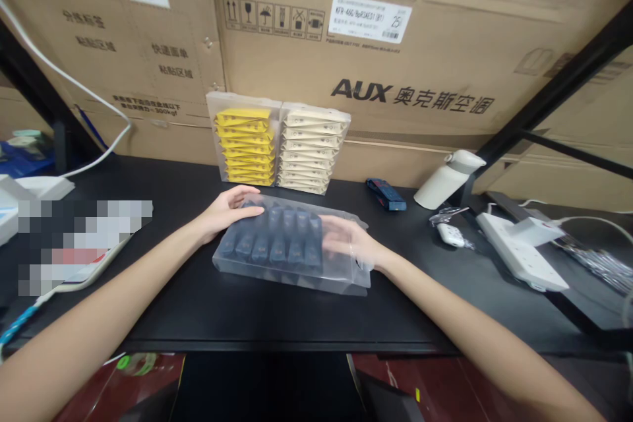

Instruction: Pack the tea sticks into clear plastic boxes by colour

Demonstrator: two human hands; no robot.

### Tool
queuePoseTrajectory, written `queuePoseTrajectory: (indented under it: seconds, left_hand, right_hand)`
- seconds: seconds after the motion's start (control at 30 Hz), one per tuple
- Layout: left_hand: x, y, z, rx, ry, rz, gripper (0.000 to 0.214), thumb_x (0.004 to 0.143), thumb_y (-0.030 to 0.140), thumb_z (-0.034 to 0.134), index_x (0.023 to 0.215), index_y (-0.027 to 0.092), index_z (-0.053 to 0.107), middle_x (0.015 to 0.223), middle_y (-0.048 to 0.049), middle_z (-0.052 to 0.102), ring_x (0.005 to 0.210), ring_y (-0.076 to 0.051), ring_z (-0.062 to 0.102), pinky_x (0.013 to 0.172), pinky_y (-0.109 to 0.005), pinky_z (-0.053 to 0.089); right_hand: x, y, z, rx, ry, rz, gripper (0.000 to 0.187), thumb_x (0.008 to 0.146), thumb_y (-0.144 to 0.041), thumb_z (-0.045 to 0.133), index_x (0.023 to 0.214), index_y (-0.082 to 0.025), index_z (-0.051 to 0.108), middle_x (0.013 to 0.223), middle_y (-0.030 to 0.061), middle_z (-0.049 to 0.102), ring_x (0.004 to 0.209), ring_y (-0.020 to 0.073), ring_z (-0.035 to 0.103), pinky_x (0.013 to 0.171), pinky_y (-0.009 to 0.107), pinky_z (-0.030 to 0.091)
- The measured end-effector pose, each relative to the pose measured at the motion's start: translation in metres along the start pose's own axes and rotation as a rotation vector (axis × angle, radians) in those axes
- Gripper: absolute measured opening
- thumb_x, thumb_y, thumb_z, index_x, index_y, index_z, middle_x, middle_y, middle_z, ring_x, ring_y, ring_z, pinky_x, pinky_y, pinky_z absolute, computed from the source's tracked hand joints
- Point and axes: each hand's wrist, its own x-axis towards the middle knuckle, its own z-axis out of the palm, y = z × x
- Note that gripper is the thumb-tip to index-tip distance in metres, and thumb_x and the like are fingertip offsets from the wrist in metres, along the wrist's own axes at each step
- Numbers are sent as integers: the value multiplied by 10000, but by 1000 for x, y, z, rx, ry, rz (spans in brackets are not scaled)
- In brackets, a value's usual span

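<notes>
A clear plastic box [341, 271] lies on its side on the black table, its open end to the right. Inside, two rows of dark blue packets [279, 237] fill the left and middle part. My left hand [230, 211] grips the box's far left corner, thumb on top. My right hand [346, 237] reaches in through the open end, its stretched fingers seen through the plastic beside the nearest packets. Behind stand two similar clear boxes, one with yellow packets [247, 148], one with cream packets [309, 151]. A single dark blue packet [386, 194] lies apart on the right.
A white bottle [442, 181] leans at the back right, near a small white case [450, 235] and a white power strip [524, 254]. Large cardboard boxes [420, 72] form the back wall. A partly blurred-out item [93, 270] with a cable lies left.
</notes>
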Motion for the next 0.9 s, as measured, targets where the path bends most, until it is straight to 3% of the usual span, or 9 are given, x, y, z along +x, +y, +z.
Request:
queuePoseTrajectory:
  seconds: [0.17,0.23,0.33,0.5,0.6,0.67,0.77,0.9]
  left_hand:
    - [-1,-1,3,-6,-50,2,586,528,402,895,1033,214,667,1174,-83,704,1232,-291,571,1108,-446,369]
    - [-1,-1,3,-5,-53,0,588,530,406,894,1038,217,666,1180,-81,703,1233,-290,571,1101,-443,377]
    - [-1,0,3,2,-45,-16,603,523,416,895,1044,212,667,1183,-87,704,1222,-286,580,1094,-433,388]
    - [4,1,-3,10,46,-17,604,482,438,904,1000,212,690,1166,-85,712,1236,-287,572,1118,-411,361]
    - [8,-2,-10,-27,99,-23,614,475,434,909,1002,211,689,1186,-92,702,1244,-295,565,1113,-428,368]
    - [11,-5,-14,-49,120,-19,621,484,429,909,1020,208,686,1218,-99,688,1261,-295,552,1116,-436,363]
    - [13,-8,-17,-63,141,-23,626,487,429,909,1028,208,685,1235,-103,680,1275,-296,541,1116,-443,363]
    - [13,-9,-17,-59,145,-22,624,483,426,912,1026,214,689,1223,-97,686,1267,-301,546,1117,-460,359]
  right_hand:
    - [0,-4,5,-65,-34,17,592,782,-365,734,1330,-277,528,1026,46,705,705,157,667,479,229,529]
    - [0,-4,4,-65,-27,15,587,777,-353,733,1324,-273,536,1084,56,696,722,164,682,463,226,528]
    - [1,-1,-1,-59,-5,-15,584,780,-349,736,1325,-255,549,1174,72,682,776,171,702,562,264,580]
    - [3,0,-17,-56,78,-5,543,778,-374,743,1275,-198,611,895,56,755,820,193,725,734,322,598]
    - [4,0,-30,-77,158,-19,439,773,-381,732,1153,-166,682,948,89,756,863,203,729,758,320,588]
    - [5,1,-42,-167,268,-64,345,769,-387,706,1024,-154,714,963,102,751,815,202,727,735,337,591]
    - [4,4,-69,-478,605,-205,237,768,-383,647,866,-174,697,892,94,738,747,210,698,740,396,583]
    - [-3,11,-118,-713,926,-296,284,715,-362,665,939,-187,656,1105,141,668,1097,318,595,1021,525,428]
